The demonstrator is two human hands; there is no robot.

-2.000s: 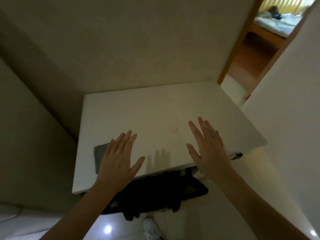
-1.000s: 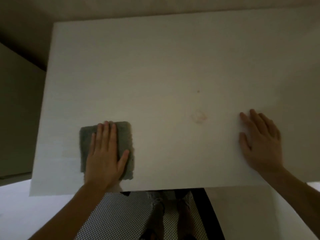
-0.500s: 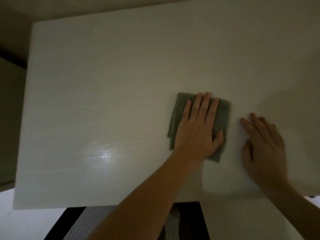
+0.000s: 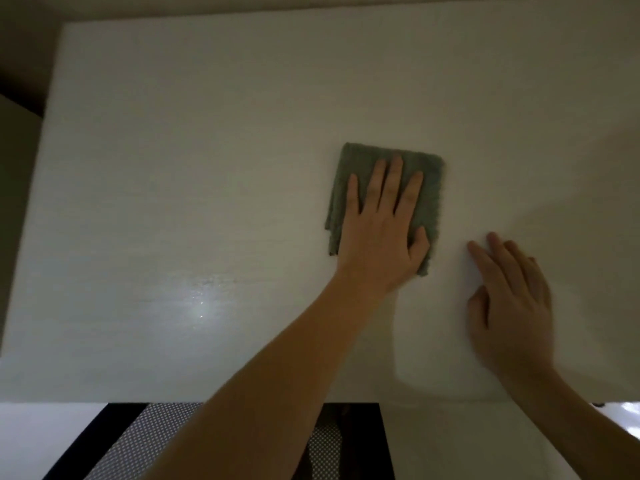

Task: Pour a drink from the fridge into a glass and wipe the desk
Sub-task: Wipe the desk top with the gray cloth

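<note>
A white desk (image 4: 173, 168) fills most of the view. A folded grey-green cloth (image 4: 429, 188) lies on it right of centre. My left hand (image 4: 381, 230) presses flat on the cloth with straight, spread fingers. My right hand (image 4: 512, 303) rests flat on the bare desk just right of the cloth, palm down, not touching it. The faint pink stain seen earlier is hidden under the cloth or hand. No glass, drink or fridge is in view.
A bright reflection (image 4: 201, 303) shines on the desk's front left. Below the near desk edge a black chair (image 4: 114, 441) with a dotted mesh seat shows. A wall runs along the back and left.
My left hand has slid the cloth from the desk's front left to the right, over the stain spot, then slightly farther away. My right hand has stayed flat on the desk.
</note>
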